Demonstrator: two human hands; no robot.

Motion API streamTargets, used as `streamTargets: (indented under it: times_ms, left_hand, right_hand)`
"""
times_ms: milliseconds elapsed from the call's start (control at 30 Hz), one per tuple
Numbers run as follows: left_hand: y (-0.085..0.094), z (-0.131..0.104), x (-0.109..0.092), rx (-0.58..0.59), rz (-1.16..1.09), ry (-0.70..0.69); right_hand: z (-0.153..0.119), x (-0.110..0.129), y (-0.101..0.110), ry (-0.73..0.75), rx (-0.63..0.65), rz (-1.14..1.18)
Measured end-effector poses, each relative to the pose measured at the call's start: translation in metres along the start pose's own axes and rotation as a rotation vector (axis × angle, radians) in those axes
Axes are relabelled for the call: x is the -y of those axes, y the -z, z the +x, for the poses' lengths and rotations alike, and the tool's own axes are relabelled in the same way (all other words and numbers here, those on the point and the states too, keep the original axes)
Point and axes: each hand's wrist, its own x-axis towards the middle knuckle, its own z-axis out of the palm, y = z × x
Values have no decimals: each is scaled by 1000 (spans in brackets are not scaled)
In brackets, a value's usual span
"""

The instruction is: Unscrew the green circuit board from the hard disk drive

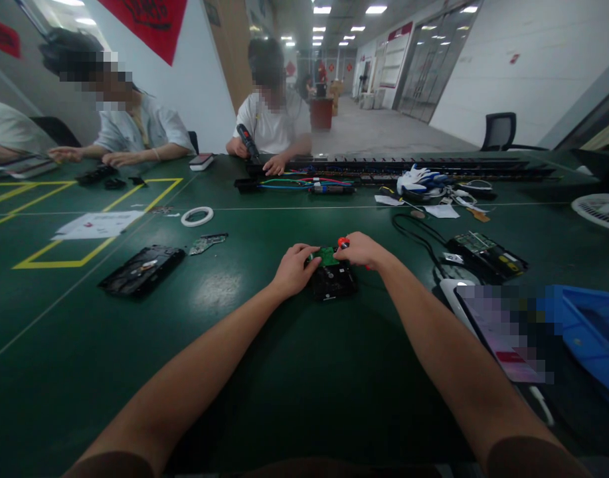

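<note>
The green board (328, 256) sits unseparated in the black case (334, 283); the right hand (362, 251) clamps a red tool (343, 243), while the left hand (293, 271) touches the board, grip unclear.

I sit at a long green counter (224, 372) marked with thin pale lines and, on my left, yellow tape rectangles (92, 260). Beyond its far edge, a white wall panel (192, 93) carries a red banner (149, 23) with dark writing, with a tan wooden panel (234, 46) just beside it. Straight ahead, the room runs back over a pale grey floor (354, 133) to a red cabinet (321, 114) and more red decorations on the far wall. Rows of bright rectangular lights (376, 10) sit in the ceiling. On my right I see glass doors (426, 73), a plain white wall (538, 66) and a black mesh-backed chair (499, 129).
</note>
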Motion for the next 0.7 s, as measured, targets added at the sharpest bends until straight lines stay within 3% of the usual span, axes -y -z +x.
streamTargets:
  times_ms: [333,700]
  left_hand:
    - [-2,-3,0,-23,73,-34]
    - [-6,-4,5,-23,87,-50]
  right_hand:
    - [-10,5,4,13,57,100]
    - [4,-3,-3,-11,93,224]
